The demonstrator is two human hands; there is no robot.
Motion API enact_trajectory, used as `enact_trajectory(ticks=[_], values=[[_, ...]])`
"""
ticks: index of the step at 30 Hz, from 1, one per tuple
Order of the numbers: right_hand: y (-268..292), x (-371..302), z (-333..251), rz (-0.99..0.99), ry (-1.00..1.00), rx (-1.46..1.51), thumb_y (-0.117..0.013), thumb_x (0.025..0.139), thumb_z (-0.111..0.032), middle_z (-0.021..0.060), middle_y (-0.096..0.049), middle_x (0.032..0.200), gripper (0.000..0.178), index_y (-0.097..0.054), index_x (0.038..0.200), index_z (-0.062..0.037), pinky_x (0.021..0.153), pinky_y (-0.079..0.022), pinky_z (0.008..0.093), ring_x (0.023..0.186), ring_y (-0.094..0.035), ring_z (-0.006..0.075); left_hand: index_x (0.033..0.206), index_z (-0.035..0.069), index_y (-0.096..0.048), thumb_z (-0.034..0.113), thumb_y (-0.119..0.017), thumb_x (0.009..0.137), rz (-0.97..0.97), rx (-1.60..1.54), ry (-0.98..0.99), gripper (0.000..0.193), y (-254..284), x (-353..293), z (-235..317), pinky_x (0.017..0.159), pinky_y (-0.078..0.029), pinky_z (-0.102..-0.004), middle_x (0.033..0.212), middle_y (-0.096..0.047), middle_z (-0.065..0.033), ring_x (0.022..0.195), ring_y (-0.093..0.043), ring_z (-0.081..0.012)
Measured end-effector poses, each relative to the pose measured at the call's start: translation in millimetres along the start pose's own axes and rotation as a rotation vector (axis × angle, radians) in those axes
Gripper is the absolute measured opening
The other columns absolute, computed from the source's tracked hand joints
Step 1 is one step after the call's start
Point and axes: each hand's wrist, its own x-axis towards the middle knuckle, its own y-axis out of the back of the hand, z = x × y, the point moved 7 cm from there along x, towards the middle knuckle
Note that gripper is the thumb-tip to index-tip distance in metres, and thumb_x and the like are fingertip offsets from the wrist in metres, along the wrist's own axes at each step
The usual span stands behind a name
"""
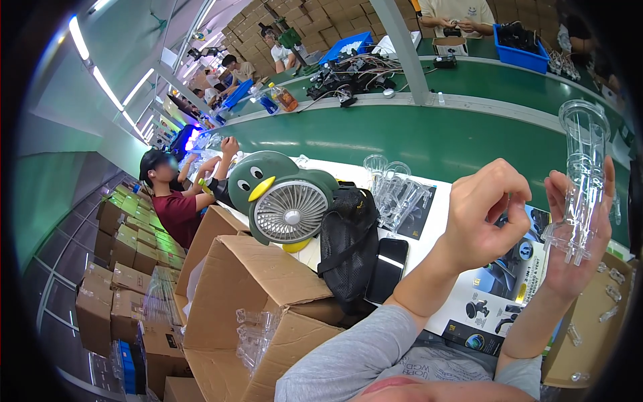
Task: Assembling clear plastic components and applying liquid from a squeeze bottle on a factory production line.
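My right hand [575, 268] holds a clear plastic tube-shaped part [584, 167] upright, its wide ring end at the top and a flange with short prongs at the bottom. The fingers stand behind and beside it, seen partly through the plastic. Just left of it, my left hand [487, 214] is raised with curled fingers, thumb and forefinger pinched together. Whether anything small sits in that pinch I cannot make out. The two hands are apart. More clear plastic parts [400, 194] lie clustered on the white table, beyond my left forearm.
A green penguin-faced fan [288, 201], a black mesh pouch [349, 248] and a phone [388, 268] stand left. An open cardboard box [261, 268] holds clear parts; a shallow carton [556, 365] at right holds small clear pieces. A green conveyor [469, 137] runs behind; co-workers sit along it.
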Motion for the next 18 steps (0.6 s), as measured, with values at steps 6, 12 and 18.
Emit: enact_trajectory(ticks=[6, 12, 18], values=[[2.4, 1.8, 1.4, 0.008, -0.009, 0.009, -0.042, 0.089, -0.027, 0.0253, -0.058, 0.099, 0.055, -0.020, 0.134, -0.0050, 0.092, -0.042, 0.0377, 0.095, -0.059, 0.0298, 0.076, 0.001, -0.051, -0.010, -0.052, 0.060, -0.005, 0.002, 0.009, 0.019, -1.6, 0.9, -1.4, 0.039, -0.029, -0.0170, 0.066, -0.054, -0.0043, 0.048, -0.042, -0.0056], [1.4, 0.0, 0.5, 0.013, -0.014, 0.026, -0.042, 0.089, -0.027, 0.0252, -0.059, 0.099, 0.055, -0.021, 0.134, -0.0045, 0.093, -0.041, 0.0385, 0.095, -0.059, 0.0299, 0.076, 0.002, -0.052, -0.010, -0.054, 0.058, 0.000, 0.051, -0.014, 0.021, -1.4, -0.6, 3.3, 0.040, -0.029, -0.0164, 0.066, -0.056, -0.0039, 0.046, -0.041, -0.0049], [3.0, -2.4, -1.1, -0.010, -0.001, -0.005, -0.045, 0.090, -0.031, 0.0291, -0.054, 0.106, 0.055, -0.021, 0.135, -0.0095, 0.079, -0.050, 0.0289, 0.085, -0.063, 0.0258, 0.076, 0.001, -0.053, -0.009, -0.055, 0.058, 0.004, 0.033, -0.004, 0.021, 1.2, -4.4, 5.6, 0.040, -0.030, -0.0160, 0.065, -0.057, -0.0040, 0.047, -0.043, -0.0049]])
